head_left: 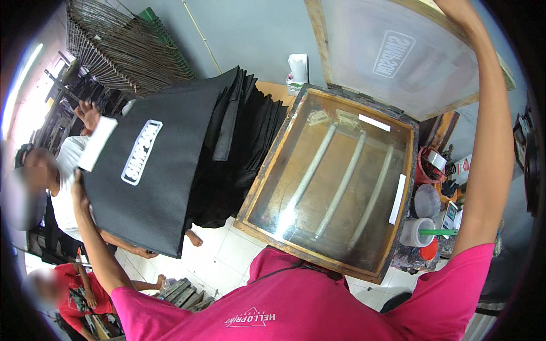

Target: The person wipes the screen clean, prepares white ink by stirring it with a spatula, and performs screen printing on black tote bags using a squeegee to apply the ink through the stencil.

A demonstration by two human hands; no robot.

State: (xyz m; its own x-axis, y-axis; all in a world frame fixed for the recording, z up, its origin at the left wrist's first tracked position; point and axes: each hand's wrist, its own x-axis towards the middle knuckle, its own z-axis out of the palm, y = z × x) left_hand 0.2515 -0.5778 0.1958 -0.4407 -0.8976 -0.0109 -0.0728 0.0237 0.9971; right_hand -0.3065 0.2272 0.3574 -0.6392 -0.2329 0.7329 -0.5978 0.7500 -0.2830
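Note:
My left hand (79, 187) reaches out to the far left, its fingers closed at the left edge of a black fabric bag (153, 193) with a white-and-black print on it. A white card (98, 144) lies against that edge, just above my fingertips. Beneath and behind this bag hangs a thick stack of black bags (242, 131). At the top right my right hand (456, 10) grips the edge of a wood-framed printing screen (364, 34), tilted up on its hinges; the picture's rim cuts off some fingers. Below it stands a glass-topped wooden box (318, 258) with light tubes inside.
A co-worker in white has one raised hand (88, 116) beside the card and another hand (145, 252) under the bag. Another person in red (94, 295) sits lower left. A wire rack (122, 48) stands behind. At right are a white tub (418, 233) and a red lid (429, 248).

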